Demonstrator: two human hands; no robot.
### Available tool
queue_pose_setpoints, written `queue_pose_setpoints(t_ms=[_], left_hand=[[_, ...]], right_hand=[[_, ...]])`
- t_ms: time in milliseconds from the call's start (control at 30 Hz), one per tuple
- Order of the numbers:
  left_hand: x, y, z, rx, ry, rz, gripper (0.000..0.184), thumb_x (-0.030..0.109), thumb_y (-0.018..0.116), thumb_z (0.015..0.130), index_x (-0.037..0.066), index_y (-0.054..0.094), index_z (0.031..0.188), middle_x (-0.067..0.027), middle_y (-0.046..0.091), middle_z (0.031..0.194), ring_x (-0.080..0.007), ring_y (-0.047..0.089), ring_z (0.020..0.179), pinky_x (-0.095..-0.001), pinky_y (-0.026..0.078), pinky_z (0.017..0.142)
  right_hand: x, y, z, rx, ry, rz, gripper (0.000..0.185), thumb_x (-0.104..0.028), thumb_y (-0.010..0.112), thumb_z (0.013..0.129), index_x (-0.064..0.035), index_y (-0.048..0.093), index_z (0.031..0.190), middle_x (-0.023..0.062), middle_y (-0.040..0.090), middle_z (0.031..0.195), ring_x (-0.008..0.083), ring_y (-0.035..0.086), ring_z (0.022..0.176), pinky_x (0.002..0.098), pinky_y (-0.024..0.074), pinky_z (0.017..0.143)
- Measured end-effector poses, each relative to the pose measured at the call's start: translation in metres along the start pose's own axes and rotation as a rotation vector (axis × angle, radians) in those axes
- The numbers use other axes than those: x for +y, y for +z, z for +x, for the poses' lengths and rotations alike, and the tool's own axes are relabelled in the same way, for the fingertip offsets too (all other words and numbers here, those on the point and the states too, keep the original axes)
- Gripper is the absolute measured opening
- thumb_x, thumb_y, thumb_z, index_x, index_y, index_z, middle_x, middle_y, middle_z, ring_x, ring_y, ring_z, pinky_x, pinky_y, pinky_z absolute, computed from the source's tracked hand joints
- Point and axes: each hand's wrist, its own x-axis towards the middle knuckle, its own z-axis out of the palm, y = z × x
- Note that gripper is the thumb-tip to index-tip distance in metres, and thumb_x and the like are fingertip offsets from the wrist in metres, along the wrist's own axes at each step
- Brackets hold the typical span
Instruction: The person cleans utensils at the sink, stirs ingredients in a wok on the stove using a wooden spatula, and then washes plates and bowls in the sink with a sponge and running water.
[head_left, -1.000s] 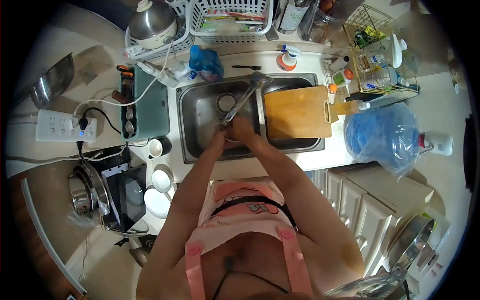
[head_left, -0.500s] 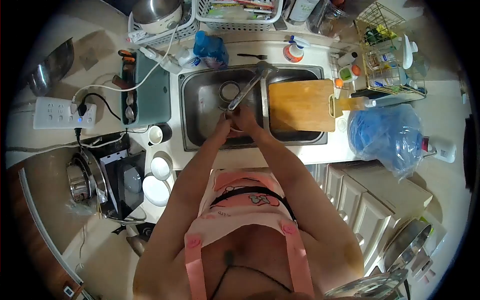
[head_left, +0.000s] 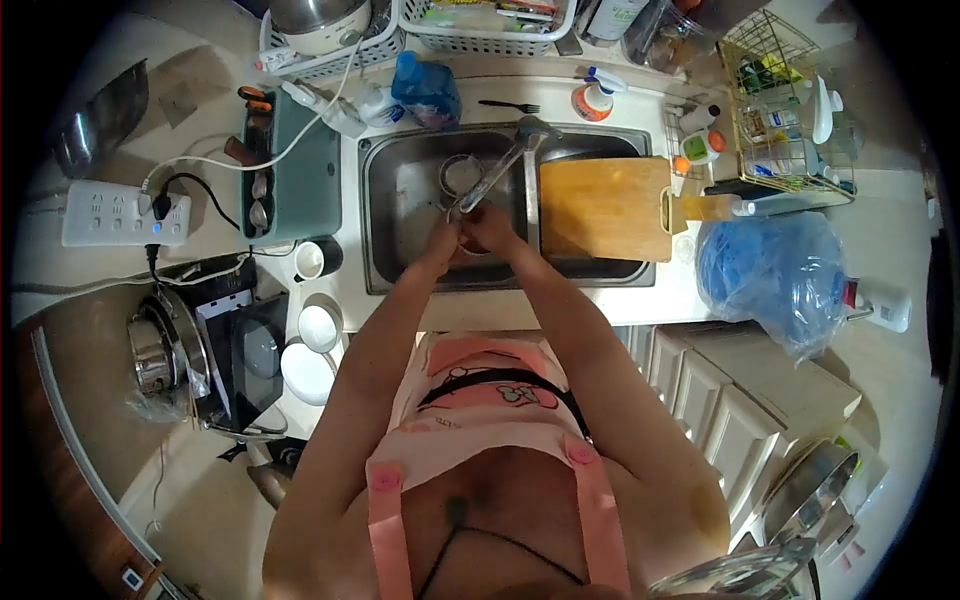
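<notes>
Both hands are together in the left basin of a steel double sink [head_left: 372, 240], beneath the spout of the metal faucet [head_left: 497, 178]. My left hand [head_left: 443, 246] is closed, its fingers meeting my right. My right hand [head_left: 488, 230] is curled just beside it, also closed. A pale curved edge shows near the fingers, but the hands hide most of what they hold, and I cannot make out its kind. Behind them a clear round glass or bowl [head_left: 461, 173] lies in the same basin.
A wooden cutting board [head_left: 605, 210] covers much of the right basin. A blue bottle [head_left: 427, 92], a black fork [head_left: 509, 105] and a spray bottle [head_left: 593, 101] stand or lie behind the sink. To the left are a mug [head_left: 312, 260] and white bowls [head_left: 319, 328].
The view has shifted slightly. My hands stay together under the faucet, with only a small change in the position of the fingers.
</notes>
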Motion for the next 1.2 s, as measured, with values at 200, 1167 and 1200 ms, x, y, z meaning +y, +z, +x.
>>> queue_pose_setpoints(t_ms=[200, 1167, 1200], left_hand=[[-0.013, 0.003, 0.007, -0.062, 0.037, 0.018, 0.055, 0.019, 0.05, 0.091, 0.017, 0.036, 0.144, -0.0151, 0.061, 0.111, -0.0315, 0.07, 0.079, -0.0437, 0.063, 0.055], [-0.03, -0.042, 0.02, -0.032, -0.148, -0.274, 0.046, 0.013, 0.042, 0.088, -0.009, 0.044, 0.129, -0.0263, 0.06, 0.117, -0.041, 0.07, 0.085, -0.0411, 0.063, 0.062], [-0.031, -0.041, 0.021, -0.03, -0.136, -0.262, 0.046, 0.013, 0.041, 0.089, -0.009, 0.044, 0.129, -0.0266, 0.06, 0.115, -0.0412, 0.071, 0.083, -0.0403, 0.063, 0.061]], right_hand=[[-0.01, 0.004, -0.015, 0.301, -0.008, -0.633, 0.036, -0.019, 0.069, 0.081, -0.0071, 0.059, 0.113, 0.0155, 0.06, 0.114, 0.0393, 0.06, 0.108, 0.0477, 0.0544, 0.083], [0.05, -0.038, -0.019, 0.174, 0.35, 0.606, 0.039, -0.012, 0.079, 0.075, 0.0015, 0.066, 0.11, 0.0076, 0.069, 0.09, 0.017, 0.062, 0.069, 0.0316, 0.051, 0.067], [0.036, -0.039, -0.026, 0.224, 0.314, 0.519, 0.038, -0.013, 0.078, 0.076, 0.0004, 0.066, 0.11, 0.0068, 0.069, 0.091, 0.0157, 0.061, 0.069, 0.031, 0.0503, 0.066]])
